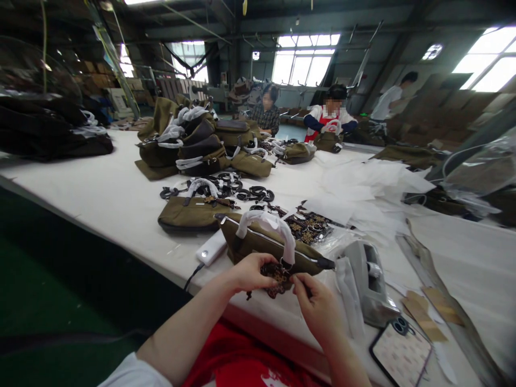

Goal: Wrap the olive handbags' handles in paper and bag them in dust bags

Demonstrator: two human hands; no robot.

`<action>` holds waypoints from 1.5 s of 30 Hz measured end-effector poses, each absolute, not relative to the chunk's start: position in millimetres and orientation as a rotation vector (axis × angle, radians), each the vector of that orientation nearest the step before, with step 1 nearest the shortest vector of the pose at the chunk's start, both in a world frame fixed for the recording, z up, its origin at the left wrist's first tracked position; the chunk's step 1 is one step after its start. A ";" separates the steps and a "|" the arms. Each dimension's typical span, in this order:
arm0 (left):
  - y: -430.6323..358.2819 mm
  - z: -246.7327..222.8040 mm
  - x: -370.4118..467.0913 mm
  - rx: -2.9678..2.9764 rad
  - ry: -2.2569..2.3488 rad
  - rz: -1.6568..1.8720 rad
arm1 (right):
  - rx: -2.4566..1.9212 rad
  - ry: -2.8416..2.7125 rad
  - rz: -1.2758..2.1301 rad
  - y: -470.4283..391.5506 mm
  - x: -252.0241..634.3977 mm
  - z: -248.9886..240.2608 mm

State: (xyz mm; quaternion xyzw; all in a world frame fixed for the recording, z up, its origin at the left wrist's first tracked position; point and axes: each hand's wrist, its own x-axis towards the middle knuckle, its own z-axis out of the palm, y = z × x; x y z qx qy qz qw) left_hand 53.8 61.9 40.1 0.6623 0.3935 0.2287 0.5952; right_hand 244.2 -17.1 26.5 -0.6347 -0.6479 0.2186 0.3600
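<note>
Pinches dark patterned charm (279, 276) between thumb and fingers of left hand (253, 272) | grips charm's right edge with thumb and fingertip of right hand (317, 298) | holds charm before olive bag (237, 248), below white-wrapped handle (284, 232)

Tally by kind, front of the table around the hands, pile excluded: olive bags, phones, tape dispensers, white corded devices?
Olive bags: 2 (nearest bag; bag behind-left)
Phone: 1
Grey tape dispenser: 1
White corded device: 1
Total: 5
</note>
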 end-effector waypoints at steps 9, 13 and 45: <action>62.0 42.3 55.5 1.569 0.934 0.509 | -1.683 -1.724 0.488 -14.5 242.4 29.0; 60.7 42.7 55.8 1.600 0.954 0.505 | -1.673 -1.752 0.460 -13.9 239.9 32.2; 50.3 28.1 64.3 1.519 0.953 0.755 | -1.663 -1.689 0.602 -10.2 237.0 24.6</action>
